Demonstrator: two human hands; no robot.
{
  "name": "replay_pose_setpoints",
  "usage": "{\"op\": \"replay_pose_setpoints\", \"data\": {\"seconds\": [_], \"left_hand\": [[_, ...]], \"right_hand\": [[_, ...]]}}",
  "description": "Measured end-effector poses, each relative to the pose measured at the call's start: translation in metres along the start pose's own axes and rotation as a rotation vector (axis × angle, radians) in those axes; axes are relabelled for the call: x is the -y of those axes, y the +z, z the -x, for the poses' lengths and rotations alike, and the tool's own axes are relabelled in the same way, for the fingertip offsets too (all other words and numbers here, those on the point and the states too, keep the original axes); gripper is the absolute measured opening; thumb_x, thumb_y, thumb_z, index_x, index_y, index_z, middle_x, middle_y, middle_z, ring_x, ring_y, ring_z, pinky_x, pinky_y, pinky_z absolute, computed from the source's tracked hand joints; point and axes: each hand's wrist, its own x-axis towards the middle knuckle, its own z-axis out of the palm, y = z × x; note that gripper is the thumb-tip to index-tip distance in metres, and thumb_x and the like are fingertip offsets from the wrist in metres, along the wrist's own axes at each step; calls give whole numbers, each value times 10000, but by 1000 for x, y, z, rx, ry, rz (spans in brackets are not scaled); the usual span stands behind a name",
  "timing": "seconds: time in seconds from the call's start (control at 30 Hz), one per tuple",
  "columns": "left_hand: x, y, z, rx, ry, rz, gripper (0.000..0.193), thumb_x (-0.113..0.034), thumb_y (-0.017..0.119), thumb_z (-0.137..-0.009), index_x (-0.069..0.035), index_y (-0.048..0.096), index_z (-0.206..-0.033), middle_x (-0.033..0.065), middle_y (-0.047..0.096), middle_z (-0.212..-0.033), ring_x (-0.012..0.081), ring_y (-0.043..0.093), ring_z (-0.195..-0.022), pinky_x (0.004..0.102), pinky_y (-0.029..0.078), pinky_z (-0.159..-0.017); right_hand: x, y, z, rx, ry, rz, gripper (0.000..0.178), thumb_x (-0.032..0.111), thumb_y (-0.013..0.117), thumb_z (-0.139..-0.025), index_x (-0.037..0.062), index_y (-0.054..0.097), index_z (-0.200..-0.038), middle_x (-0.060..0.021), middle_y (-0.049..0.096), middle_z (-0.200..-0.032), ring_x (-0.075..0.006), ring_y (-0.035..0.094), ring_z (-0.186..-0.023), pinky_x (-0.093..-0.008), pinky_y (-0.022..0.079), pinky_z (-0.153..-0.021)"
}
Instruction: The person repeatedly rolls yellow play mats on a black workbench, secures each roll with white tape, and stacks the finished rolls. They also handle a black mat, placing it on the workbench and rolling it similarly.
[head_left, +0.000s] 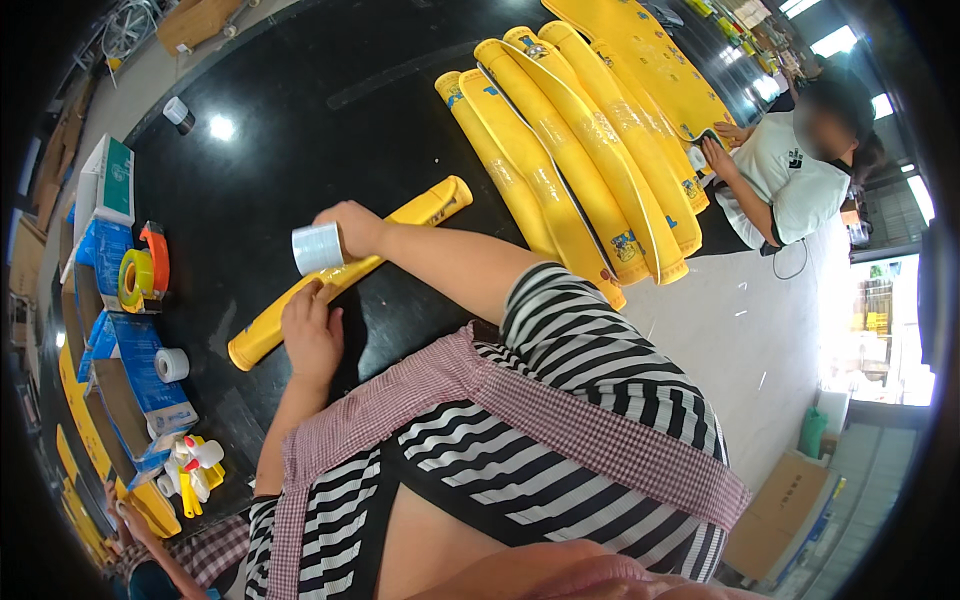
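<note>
A rolled yellow mat (268,333) lies slantwise on the black table in front of me, with a printed pattern near its far end. My left hand (312,335) rests on its nearer half, fingers stretched over the roll and apart. Above the middle of the mat, my right hand (352,228) is closed on a wide roll of clear tape (317,248). The tape hides part of the mat, and most of the right fingers are out of sight behind the tape and hand.
Several rolled yellow mats (560,150) lie side by side at the back right. Beyond them a co-worker (790,170) touches a flat yellow mat (650,60). Along the left stand blue boxes (140,370), a tape dispenser (145,268) and a white tape roll (172,365). Another person's hand (125,515) shows lower left.
</note>
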Motion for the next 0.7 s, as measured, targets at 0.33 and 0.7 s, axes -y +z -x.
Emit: {"op": "replay_pose_setpoints", "data": {"seconds": [0.33, 0.7], "left_hand": [[78, 21, -74, 11, -52, -42, 518, -231, 816, -800, -80, 648, -1266, 157, 621, -1268, 398, 570, -1208, 509, 447, -1049], [19, 3, -29, 304, -195, -50, 507, -282, 835, -796, -78, 641, -1218, 118, 627, -1165, 339, 597, -1112, 455, 479, -978]], "right_hand": [[-9, 8, -7, -123, -108, -469, 230, 65, 718, -908, 42, 756, -1134, -91, 765, -1105, -198, 727, -1043, -346, 575, -931], [34, 15, 110, -97, -478, -9, 324, 173, 731, -910, 65, 725, -1216, -153, 710, -1312, -336, 640, -1291, -464, 444, -1178]]}}
